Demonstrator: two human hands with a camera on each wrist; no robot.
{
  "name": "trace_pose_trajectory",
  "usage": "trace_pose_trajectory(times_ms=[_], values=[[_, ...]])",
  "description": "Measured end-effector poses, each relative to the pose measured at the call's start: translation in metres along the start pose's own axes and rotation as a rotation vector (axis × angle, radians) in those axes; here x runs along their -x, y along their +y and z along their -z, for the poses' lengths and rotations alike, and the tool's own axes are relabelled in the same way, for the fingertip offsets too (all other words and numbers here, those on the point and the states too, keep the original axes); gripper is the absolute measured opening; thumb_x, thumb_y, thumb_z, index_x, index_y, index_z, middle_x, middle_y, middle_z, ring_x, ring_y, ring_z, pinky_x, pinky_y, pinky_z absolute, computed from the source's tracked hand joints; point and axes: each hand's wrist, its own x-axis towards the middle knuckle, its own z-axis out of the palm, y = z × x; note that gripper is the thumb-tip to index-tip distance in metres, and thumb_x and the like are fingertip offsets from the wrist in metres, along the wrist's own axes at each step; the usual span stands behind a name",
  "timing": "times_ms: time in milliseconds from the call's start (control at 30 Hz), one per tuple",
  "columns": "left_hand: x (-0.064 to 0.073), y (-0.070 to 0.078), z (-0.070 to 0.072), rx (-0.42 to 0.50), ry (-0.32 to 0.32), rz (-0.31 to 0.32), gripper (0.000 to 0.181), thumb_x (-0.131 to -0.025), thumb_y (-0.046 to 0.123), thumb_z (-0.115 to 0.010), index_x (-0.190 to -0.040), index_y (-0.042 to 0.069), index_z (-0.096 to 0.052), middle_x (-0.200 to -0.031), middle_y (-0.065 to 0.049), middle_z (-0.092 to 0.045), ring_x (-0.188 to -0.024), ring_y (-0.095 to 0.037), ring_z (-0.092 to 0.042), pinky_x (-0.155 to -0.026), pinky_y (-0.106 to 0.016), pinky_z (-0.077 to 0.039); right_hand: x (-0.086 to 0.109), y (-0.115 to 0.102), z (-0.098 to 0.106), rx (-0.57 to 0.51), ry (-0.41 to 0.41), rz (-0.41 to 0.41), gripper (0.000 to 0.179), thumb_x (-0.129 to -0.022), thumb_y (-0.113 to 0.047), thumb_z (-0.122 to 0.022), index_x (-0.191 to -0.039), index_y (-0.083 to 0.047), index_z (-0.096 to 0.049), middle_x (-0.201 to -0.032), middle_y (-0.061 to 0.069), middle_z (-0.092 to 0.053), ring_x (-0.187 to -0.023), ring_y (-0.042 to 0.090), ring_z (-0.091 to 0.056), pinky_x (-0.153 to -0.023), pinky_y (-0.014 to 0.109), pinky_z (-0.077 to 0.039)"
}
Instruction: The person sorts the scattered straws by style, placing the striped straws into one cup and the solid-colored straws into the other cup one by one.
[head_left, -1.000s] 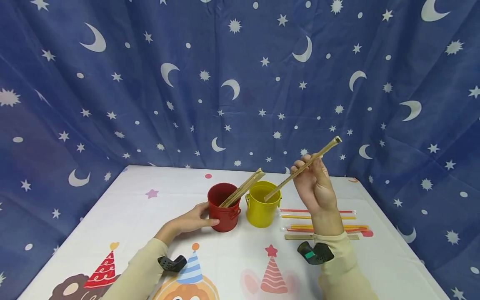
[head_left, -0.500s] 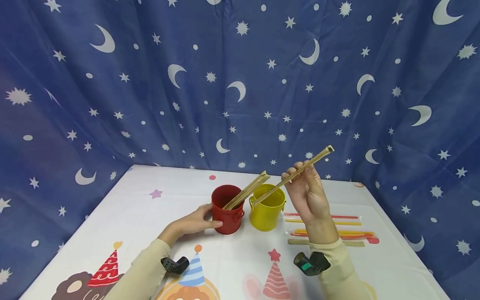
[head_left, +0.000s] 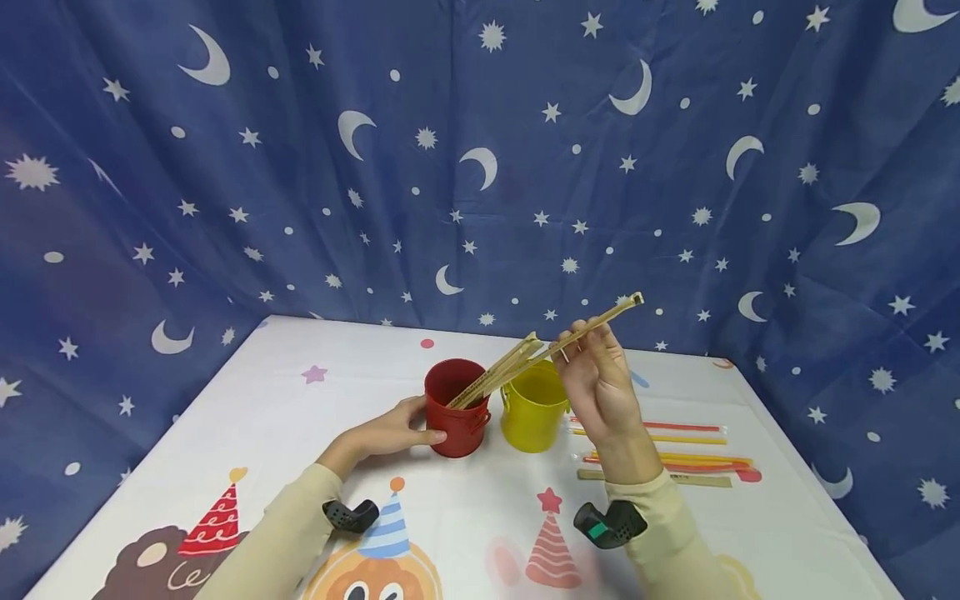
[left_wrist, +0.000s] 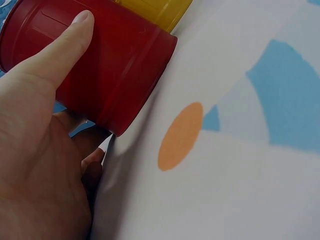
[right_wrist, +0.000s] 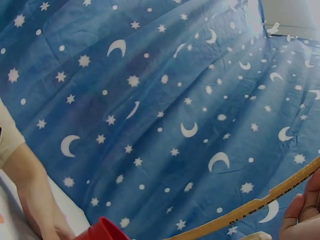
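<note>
My left hand (head_left: 390, 431) holds the side of a small red bucket (head_left: 457, 437), its thumb lying along the front wall in the left wrist view. Several brown paper-wrapped straws (head_left: 519, 353) lean out of this bucket toward the right. Higher up, my right hand (head_left: 603, 387) pinches another brown paper-wrapped straw (head_left: 621, 309), printed with dark lettering in the right wrist view. It slants down leftward, its lower end over the red bucket's right rim, overlapping the other straws. Whether that end is inside the bucket I cannot tell. A yellow bucket (head_left: 534, 427) stands beside the red one.
Right of the yellow bucket lie red and yellow straws (head_left: 690, 439) in clear wrappers, partly behind my right wrist. A brown paper-wrapped straw (head_left: 701, 481) lies in front of them. The white printed tablecloth (head_left: 360, 350) ends at a blue star-and-moon curtain (head_left: 420, 208).
My right hand has moved left and a little lower, bringing its straw from over the yellow bucket to the red bucket's rim. My left hand keeps its hold. The head view has shifted slightly.
</note>
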Motion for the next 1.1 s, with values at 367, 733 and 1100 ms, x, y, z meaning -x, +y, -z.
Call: trace_pose_trajectory(times_ms=[367,733,1100], values=[[0.0,0.001,0.003,-0.003,0.009,-0.017,0.087,-0.087,0.051,-0.072,-0.158,0.019,-0.034,-0.165,-0.014,-0.029,-0.155,-0.038,-0.02,-0.122,-0.067,-0.022,-0.003,0.018,-0.005,0.165,0.098,0.03,0.017,-0.101,-0.009,-0.06,-0.102,-0.017,-0.075,-0.095,-0.006,-0.074,-0.091,0.009,-0.066,-0.089,0.023,-0.049],[-0.001,0.003,0.001,0.006,-0.003,-0.044,0.085,-0.088,0.048,-0.072,-0.158,0.016,-0.034,-0.164,-0.012,-0.032,-0.155,-0.037,-0.023,-0.123,-0.065,-0.023,-0.002,0.027,0.001,0.238,0.445,-0.008,0.024,-0.101,-0.005,-0.057,-0.091,-0.018,-0.076,-0.087,-0.005,-0.068,-0.074,0.009,-0.059,-0.079,0.019,-0.052],[0.002,0.002,-0.002,-0.008,0.011,-0.006,0.088,-0.088,0.051,-0.072,-0.158,0.016,-0.033,-0.164,-0.016,-0.029,-0.154,-0.041,-0.022,-0.12,-0.068,-0.025,-0.002,0.033,0.006,0.292,0.514,-0.037,0.025,-0.102,-0.003,-0.056,-0.091,-0.018,-0.073,-0.085,-0.006,-0.065,-0.069,0.007,-0.058,-0.074,0.018,-0.05]])
